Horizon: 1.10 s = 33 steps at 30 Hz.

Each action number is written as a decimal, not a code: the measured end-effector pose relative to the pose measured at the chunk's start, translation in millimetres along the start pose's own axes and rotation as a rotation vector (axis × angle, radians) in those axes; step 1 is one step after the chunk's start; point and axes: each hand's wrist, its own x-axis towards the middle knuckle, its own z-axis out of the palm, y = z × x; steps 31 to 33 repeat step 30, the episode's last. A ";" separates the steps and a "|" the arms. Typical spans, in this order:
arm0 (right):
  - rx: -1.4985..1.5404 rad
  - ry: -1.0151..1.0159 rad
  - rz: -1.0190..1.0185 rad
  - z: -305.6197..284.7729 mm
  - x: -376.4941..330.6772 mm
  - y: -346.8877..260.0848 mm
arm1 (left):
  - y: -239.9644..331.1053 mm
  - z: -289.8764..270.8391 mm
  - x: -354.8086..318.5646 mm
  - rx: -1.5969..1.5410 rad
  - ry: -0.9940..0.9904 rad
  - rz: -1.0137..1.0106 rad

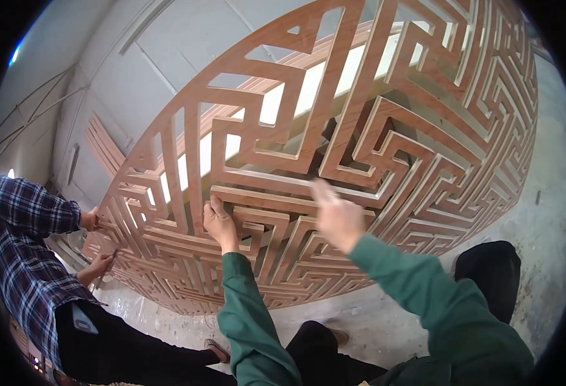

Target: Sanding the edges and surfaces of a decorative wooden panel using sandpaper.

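A large reddish-brown wooden lattice panel (196, 135), cut through in an angular maze pattern, stands tilted before me. My left hand (220, 222) is closed on one of its bars left of centre, the thumb lying up against the wood. My right hand (339, 219) is curled, its fingertips at the pale cut edge of a slot near the middle of the panel. Motion blurs this hand, and anything pinched in it is too small or hidden to make out. Green sleeves cover both my forearms.
At the left a co-worker in a plaid shirt (22, 225) has both hands at the panel's left end, one with a thin tool (115, 253). Long wooden strips (104, 145) lean on the pale wall (160, 48). Beneath is a stained concrete floor (527, 283).
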 end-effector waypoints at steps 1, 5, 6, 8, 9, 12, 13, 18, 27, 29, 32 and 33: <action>-0.063 -0.049 0.086 -9.6 -16.1 24.0 | 0.0 1.0 -0.1 0.016 -0.008 0.003; -0.038 -0.013 0.259 -22.7 -21.9 32.3 | 0.2 3.1 -0.1 0.031 0.019 -0.027; 0.025 -0.114 0.210 -19.4 -11.1 19.7 | 0.3 3.6 -0.8 0.018 0.012 -0.025; 0.214 -0.012 0.060 1.6 16.8 -29.0 | 0.1 2.5 2.6 0.014 0.010 -0.021; 0.253 0.063 0.013 11.2 34.4 -55.3 | 0.8 3.6 2.6 0.027 -0.003 -0.032; 0.215 0.008 0.010 20.4 70.4 -91.7 | 2.8 2.8 2.2 -0.021 -0.033 0.011; 0.216 0.049 -0.011 22.5 64.9 -85.4 | 2.0 -0.4 2.0 -0.023 -0.053 0.006; 0.007 0.091 0.085 -1.3 -11.1 35.8 | -2.3 -0.2 2.1 0.021 -0.028 0.042; 0.162 0.084 0.094 20.6 14.7 -38.6 | -2.3 7.1 2.6 0.052 0.022 -0.030; 0.291 0.105 0.087 27.2 37.4 -74.9 | -0.7 3.3 1.4 -0.005 -0.035 -0.016; 0.267 0.085 0.105 26.0 44.9 -77.3 | -0.6 -0.7 1.4 0.011 -0.063 -0.012; 0.267 0.085 0.105 26.0 44.9 -77.3 | -0.6 -0.7 1.4 0.011 -0.063 -0.012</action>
